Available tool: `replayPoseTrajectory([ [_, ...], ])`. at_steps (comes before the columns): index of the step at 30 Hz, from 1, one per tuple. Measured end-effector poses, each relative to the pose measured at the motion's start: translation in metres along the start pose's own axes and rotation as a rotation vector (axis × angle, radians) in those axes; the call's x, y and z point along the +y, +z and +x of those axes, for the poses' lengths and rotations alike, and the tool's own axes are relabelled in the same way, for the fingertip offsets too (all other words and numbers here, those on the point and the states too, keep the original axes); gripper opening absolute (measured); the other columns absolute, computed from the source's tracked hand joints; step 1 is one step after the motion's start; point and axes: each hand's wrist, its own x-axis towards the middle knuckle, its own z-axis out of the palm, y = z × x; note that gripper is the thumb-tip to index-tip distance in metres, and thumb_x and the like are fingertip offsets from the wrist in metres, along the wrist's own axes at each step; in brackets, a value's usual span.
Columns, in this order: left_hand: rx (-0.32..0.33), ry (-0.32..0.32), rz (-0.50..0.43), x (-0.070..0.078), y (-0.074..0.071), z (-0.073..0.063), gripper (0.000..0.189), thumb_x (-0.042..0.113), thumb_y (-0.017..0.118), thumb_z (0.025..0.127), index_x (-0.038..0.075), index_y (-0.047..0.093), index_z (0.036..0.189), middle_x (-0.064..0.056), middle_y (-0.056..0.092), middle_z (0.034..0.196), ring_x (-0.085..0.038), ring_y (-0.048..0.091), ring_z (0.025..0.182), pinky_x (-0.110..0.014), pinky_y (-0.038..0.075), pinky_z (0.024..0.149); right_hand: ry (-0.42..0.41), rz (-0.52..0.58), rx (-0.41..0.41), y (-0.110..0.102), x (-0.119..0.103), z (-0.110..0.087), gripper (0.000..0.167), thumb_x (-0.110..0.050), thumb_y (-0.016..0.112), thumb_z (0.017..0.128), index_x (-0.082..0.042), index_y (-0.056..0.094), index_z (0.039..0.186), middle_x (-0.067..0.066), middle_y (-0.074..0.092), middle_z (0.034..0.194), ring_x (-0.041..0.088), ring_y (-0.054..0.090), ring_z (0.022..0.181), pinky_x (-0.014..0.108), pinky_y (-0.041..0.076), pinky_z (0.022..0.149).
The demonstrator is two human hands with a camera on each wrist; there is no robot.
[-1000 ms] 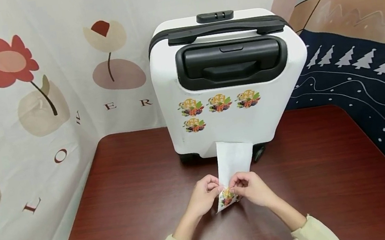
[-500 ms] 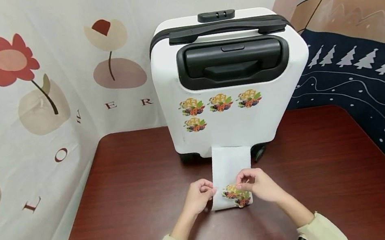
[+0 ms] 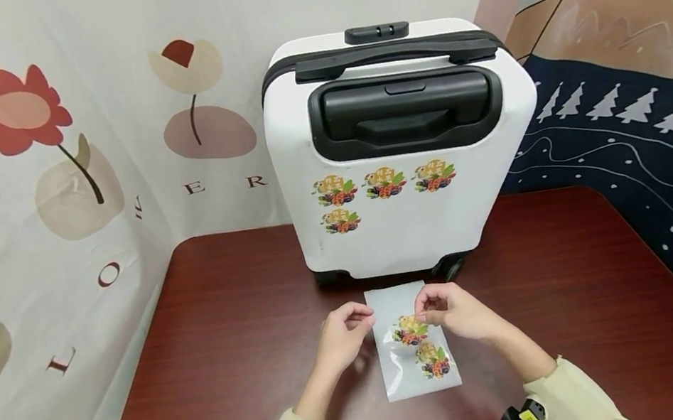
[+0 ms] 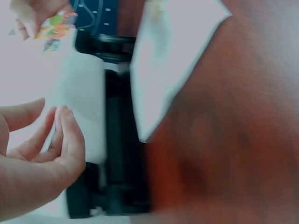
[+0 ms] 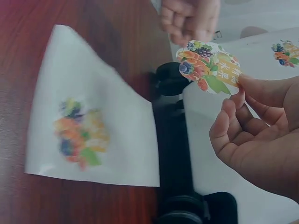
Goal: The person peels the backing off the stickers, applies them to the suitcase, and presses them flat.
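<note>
My right hand [image 3: 457,311] pinches a fruit sticker [image 5: 208,67] at its edge between thumb and fingertip; most of the sticker stands out from the fingers. Below it, a white backing sheet [image 3: 399,377] is apart from both hands and over the table, one fruit sticker [image 3: 433,360] still on it. The left hand [image 3: 343,338] is beside the sheet's left edge, thumb and fingers loosely bent and a gap between them. Nothing shows in that gap in the left wrist view. Behind the hands stands a white suitcase [image 3: 405,240] with several fruit stickers [image 3: 384,183] on its face.
The suitcase stands upright on a dark red-brown table [image 3: 232,339], its black wheels [image 3: 451,267] at the bottom. A black handle recess [image 3: 407,114] sits above the stickers. Printed curtains [image 3: 218,198] hang behind the table.
The right hand has peeled a sticker off the backing sheet and lifted it. The left hand has let go of the sheet, which has dropped toward the table front, away from the suitcase.
</note>
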Motion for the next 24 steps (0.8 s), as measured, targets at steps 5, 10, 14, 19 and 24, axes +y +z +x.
replayPoseTrajectory([
  [5,-0.123,0.083,-0.051,0.019,-0.002,0.004,0.009,0.008,0.065,0.083,0.001,0.066,0.089,-0.006,0.066,0.083,-0.016,0.062,0.075,-0.024,0.049,0.067,0.002,-0.027,-0.002,-0.005,-0.007,0.004,0.006,0.000,0.061,0.084,-0.004,0.059,0.080,0.003,0.054,0.072,0.012,0.048,0.065,0.024,0.042,0.058],
  [10,-0.172,0.099,-0.026,0.029,-0.001,0.006,0.006,0.007,0.067,0.082,0.001,0.065,0.083,-0.004,0.064,0.078,-0.010,0.058,0.069,-0.021,0.047,0.061,0.007,-0.035,-0.006,-0.008,-0.015,0.006,0.006,-0.001,0.061,0.084,-0.006,0.059,0.081,0.004,0.054,0.073,0.015,0.049,0.067,0.025,0.043,0.059],
  [14,-0.170,0.110,-0.005,0.030,-0.002,0.007,0.006,0.006,0.067,0.082,0.000,0.065,0.081,-0.003,0.062,0.075,-0.009,0.054,0.065,-0.021,0.046,0.058,0.019,-0.016,0.012,-0.010,-0.019,0.007,0.001,-0.003,0.061,0.085,-0.003,0.061,0.085,0.006,0.056,0.076,0.015,0.050,0.068,0.027,0.045,0.061],
  [19,-0.115,0.106,-0.036,0.031,-0.005,0.010,0.003,0.001,0.066,0.081,0.002,0.064,0.079,-0.004,0.062,0.072,-0.009,0.052,0.062,-0.020,0.043,0.054,0.074,0.069,0.118,-0.012,-0.019,0.006,0.016,-0.002,0.063,0.083,0.005,0.060,0.098,0.011,0.059,0.083,0.017,0.055,0.071,0.026,0.049,0.062],
  [24,-0.055,0.080,-0.094,0.031,-0.008,0.013,0.003,-0.001,0.065,0.080,0.002,0.064,0.080,-0.006,0.063,0.072,-0.011,0.053,0.063,-0.019,0.043,0.055,0.109,0.125,0.116,-0.011,-0.013,0.003,0.018,-0.004,0.064,0.083,0.007,0.060,0.097,0.014,0.060,0.081,0.023,0.056,0.069,0.026,0.049,0.061],
])
